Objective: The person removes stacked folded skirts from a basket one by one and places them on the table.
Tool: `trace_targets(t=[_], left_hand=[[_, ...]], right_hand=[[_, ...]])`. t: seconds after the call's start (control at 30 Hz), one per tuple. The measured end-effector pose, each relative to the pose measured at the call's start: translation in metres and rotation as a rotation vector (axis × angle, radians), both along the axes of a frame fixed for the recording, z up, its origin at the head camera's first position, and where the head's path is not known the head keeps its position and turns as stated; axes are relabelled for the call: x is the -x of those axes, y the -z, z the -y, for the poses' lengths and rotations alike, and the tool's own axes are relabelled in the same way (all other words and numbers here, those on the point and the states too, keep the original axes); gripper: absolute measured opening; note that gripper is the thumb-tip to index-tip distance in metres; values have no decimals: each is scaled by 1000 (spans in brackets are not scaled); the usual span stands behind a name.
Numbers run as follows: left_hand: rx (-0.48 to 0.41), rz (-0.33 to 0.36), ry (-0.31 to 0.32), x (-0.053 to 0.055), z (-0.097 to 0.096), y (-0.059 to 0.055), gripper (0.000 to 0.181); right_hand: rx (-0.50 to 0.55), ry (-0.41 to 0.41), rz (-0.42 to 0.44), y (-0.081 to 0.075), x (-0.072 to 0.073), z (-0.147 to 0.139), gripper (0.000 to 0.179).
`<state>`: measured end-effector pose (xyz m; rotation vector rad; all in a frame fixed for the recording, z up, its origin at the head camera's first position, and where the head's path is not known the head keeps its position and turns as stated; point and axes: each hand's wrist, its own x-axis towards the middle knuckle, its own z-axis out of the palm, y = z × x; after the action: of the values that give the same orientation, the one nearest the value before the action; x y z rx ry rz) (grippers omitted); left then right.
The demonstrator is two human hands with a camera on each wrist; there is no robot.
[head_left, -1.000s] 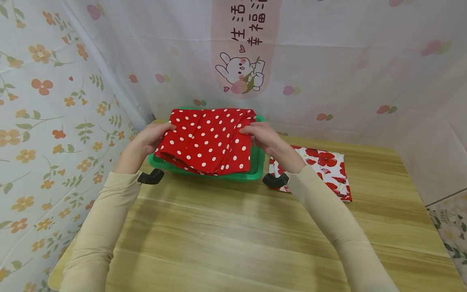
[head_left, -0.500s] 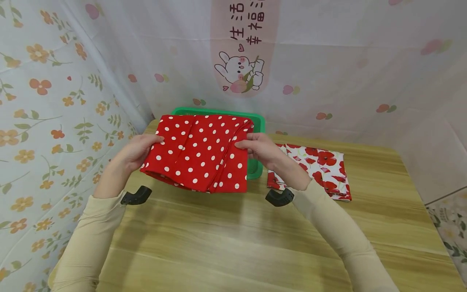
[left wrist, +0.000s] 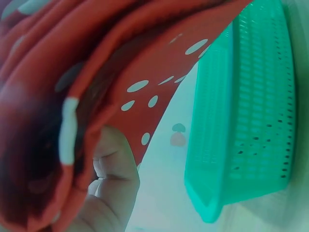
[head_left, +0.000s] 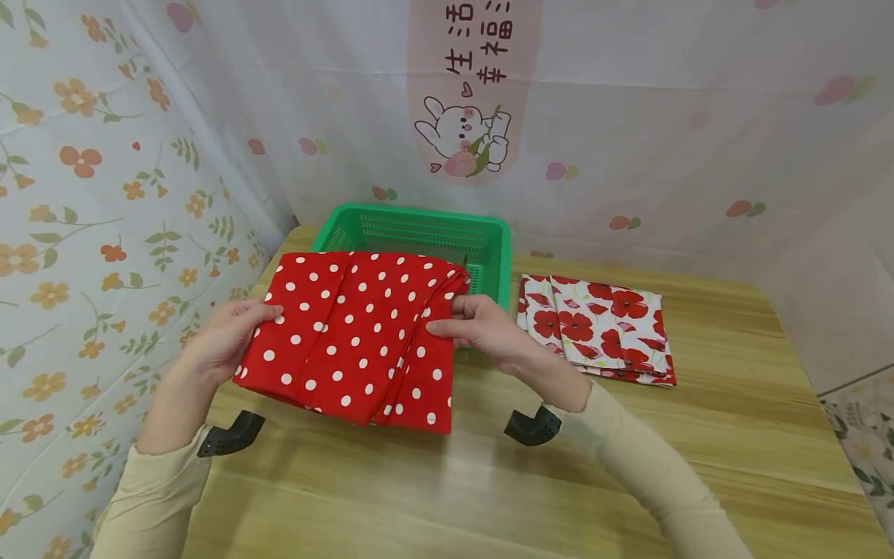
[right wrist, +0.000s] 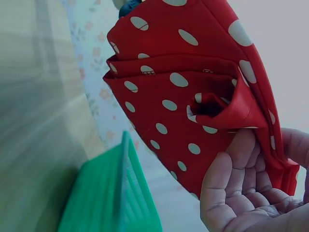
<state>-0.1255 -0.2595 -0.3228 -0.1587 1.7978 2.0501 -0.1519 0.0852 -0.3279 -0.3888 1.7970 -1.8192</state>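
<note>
A folded red cloth with white polka dots (head_left: 356, 334) is held up between both hands, in front of and partly over the green basket (head_left: 499, 256). At the cloth's left edge my left hand (head_left: 226, 334) pinches it, thumb on top. My right hand (head_left: 489, 330) grips the right edge, thumb above and fingers underneath. In the left wrist view the cloth (left wrist: 149, 58) shows its stacked layers, with part of the left hand (left wrist: 113, 179) behind them. From the right wrist, the folds of the cloth (right wrist: 178, 92) and the curled fingers of the right hand (right wrist: 246, 193) show.
A folded white cloth with red poppies (head_left: 594, 326) lies on the wooden table (head_left: 433, 497), right of the basket. A printed curtain (head_left: 628, 140) hangs behind the table, and a flowered one (head_left: 91, 256) on the left. Each wrist carries a black bracket (head_left: 534, 427).
Both hands have drawn the polka-dot cloth from over the basket toward the person and slightly left. The basket's inside is now more exposed. The poppy cloth stays put.
</note>
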Motion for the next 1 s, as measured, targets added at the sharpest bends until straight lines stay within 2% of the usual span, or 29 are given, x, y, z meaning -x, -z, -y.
trace_targets(t=[0.27,0.47,0.67,0.77,1.0], left_hand=[[4,3,-15,-33,9,19,17],[-28,27,6,-50,15,34,22],[5,55,0,-59,18,46,23],[16,60,15,-62,19,54,22],[24,74,50,-64,19,70,16]], right_hand=[[-3,-71,-28,14,-22,4,32],[-34,-106,-21,27,-33,8,32],[-60,-117,20,42,-42,10,29],[-61,-122,45,51,-44,11,29],[-50,-117,98,68,-48,12,28]])
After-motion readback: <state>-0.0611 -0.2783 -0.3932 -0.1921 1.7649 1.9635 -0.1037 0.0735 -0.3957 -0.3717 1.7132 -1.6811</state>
